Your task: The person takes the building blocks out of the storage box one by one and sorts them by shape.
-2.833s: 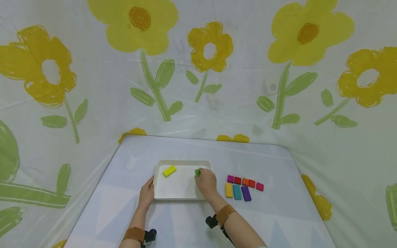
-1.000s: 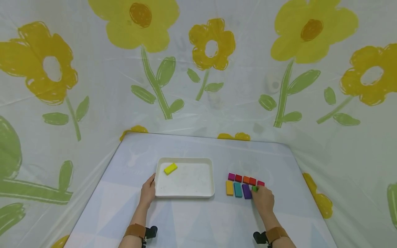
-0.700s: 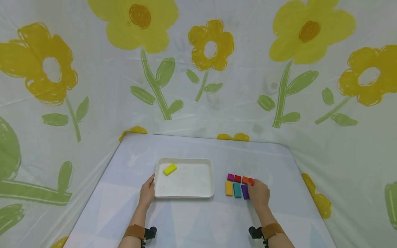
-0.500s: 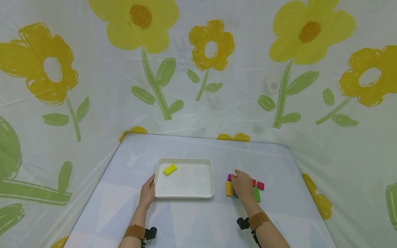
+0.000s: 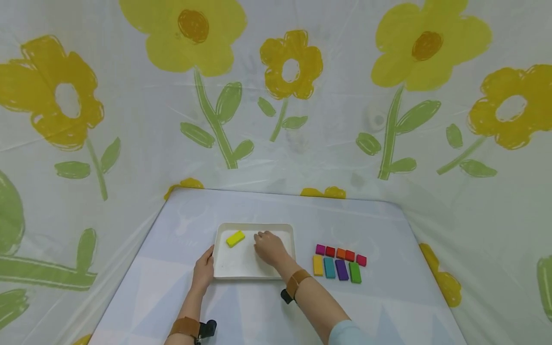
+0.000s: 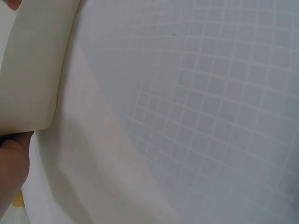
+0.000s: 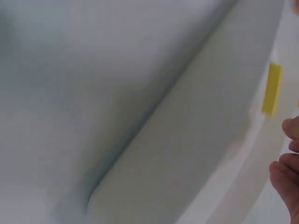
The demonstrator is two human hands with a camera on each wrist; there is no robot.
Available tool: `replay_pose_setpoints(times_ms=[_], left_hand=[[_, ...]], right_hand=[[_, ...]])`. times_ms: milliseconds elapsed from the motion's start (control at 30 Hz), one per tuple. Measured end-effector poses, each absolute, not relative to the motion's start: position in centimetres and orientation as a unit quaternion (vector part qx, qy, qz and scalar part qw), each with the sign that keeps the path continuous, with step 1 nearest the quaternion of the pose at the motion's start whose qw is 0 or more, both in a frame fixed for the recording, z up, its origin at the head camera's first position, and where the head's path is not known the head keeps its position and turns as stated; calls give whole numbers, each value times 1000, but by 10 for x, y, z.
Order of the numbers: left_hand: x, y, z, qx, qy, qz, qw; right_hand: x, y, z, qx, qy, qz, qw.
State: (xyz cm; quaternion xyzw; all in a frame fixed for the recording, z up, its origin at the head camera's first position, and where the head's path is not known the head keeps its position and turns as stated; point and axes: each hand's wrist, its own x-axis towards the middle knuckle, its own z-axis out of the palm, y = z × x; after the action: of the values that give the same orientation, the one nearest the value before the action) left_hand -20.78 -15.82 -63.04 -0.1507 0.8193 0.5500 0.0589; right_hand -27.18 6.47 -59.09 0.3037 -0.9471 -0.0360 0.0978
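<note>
A white rectangular tray (image 5: 246,268) lies on the table, with one bright yellow block (image 5: 235,238) in its far left part. At the tray's left side, my left hand (image 5: 202,270) holds the rim; in the left wrist view its thumb (image 6: 14,161) lies against the tray's corner. My right hand (image 5: 270,247) hovers over the tray's middle, to the right of the yellow block and apart from it. Its fingers (image 7: 285,179) are loosely bent with nothing seen between them. In the right wrist view the yellow block (image 7: 273,89) sits beyond the tray's wall.
To the tray's right, small magenta, red and orange blocks (image 5: 340,253) form a back row. In front stand a yellow-orange block (image 5: 317,265), a teal block (image 5: 329,268), a purple block (image 5: 342,270) and a green block (image 5: 355,272). A flowered cloth (image 5: 336,143) hangs behind the table.
My right hand carried the green block out of the tray, set it beside the purple block and let go. It passed over the blocks and came back left above the tray. My left hand stayed.
</note>
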Motion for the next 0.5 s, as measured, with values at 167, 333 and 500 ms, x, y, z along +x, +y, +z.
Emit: replay_pose_setpoints(times_ms=[167, 333, 500], left_hand=[[-207, -158, -631, -150, 815, 557, 54], [-206, -154, -631, -149, 816, 556, 48], [-207, -156, -629, -152, 820, 551, 40]], right_hand=[[-267, 29, -601, 349, -933, -52, 67], [-265, 14, -602, 344, -935, -60, 54], [-265, 5, -598, 341, -937, -61, 31]])
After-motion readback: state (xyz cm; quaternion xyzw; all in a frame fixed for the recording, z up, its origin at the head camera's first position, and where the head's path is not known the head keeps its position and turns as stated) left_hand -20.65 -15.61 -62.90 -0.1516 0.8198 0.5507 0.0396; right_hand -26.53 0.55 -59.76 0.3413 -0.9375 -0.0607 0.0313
